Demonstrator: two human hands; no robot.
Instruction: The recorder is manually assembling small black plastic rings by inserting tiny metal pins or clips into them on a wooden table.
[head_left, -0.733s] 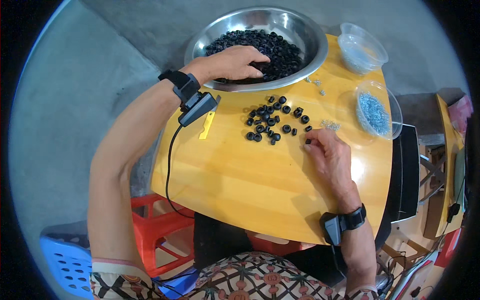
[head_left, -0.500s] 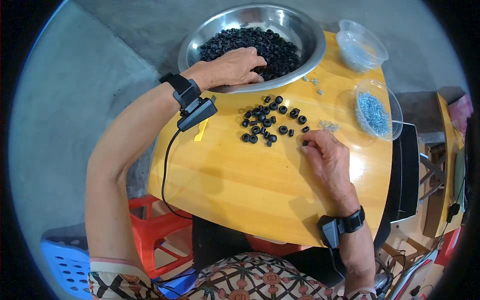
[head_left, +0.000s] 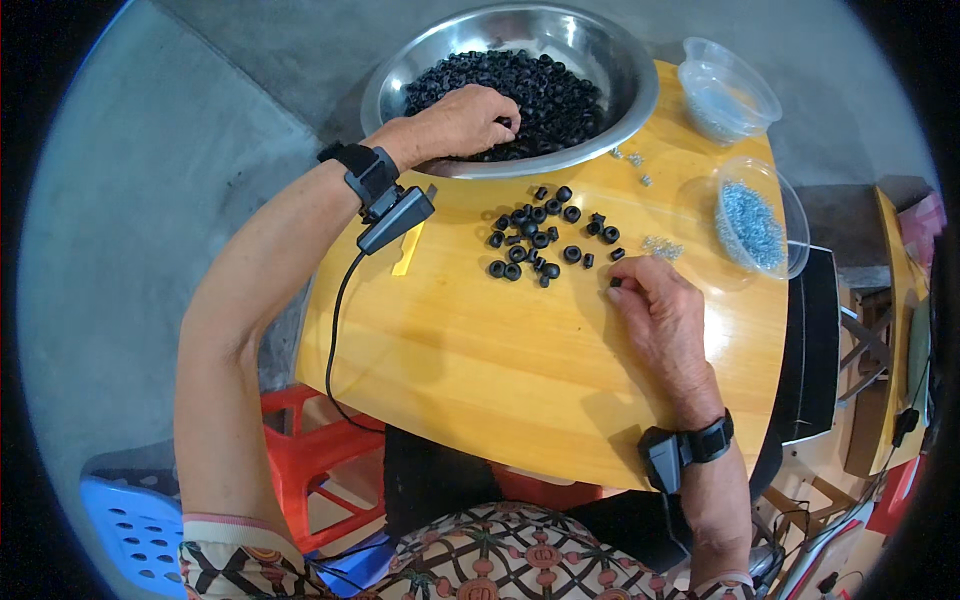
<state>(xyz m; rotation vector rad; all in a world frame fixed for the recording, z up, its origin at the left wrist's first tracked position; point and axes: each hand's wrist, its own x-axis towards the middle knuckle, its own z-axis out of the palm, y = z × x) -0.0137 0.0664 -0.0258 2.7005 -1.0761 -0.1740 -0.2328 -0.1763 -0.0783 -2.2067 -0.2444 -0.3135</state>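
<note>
My left hand [head_left: 462, 118] reaches into a wide steel bowl [head_left: 634, 90] filled with small black ring-shaped parts [head_left: 550, 100]. Its fingers are curled, and a bit of black shows between thumb and forefinger. On the table, my right hand [head_left: 662, 315] pinches one small black part [head_left: 615, 283] between thumb and fingertips. A loose group of the same black parts [head_left: 530, 232], some with a hole through the middle, lies between the bowl and my right hand. Just beyond my right fingertips rests a little cluster of tiny clear or silvery pieces [head_left: 662, 247].
A clear plastic tub [head_left: 750, 225] of small silvery parts stands at the yellow table's [head_left: 480, 370] right edge. Behind it is another clear tub [head_left: 728, 95]. A few metal bits [head_left: 636, 160] lie near the bowl. A yellow strip [head_left: 407, 252] lies below my left wrist.
My left hand has drawn back slightly toward the left inside the bowl, and its spread fingers have curled in. The right hand keeps its pinch, nearly still. The view has shifted slightly.
</note>
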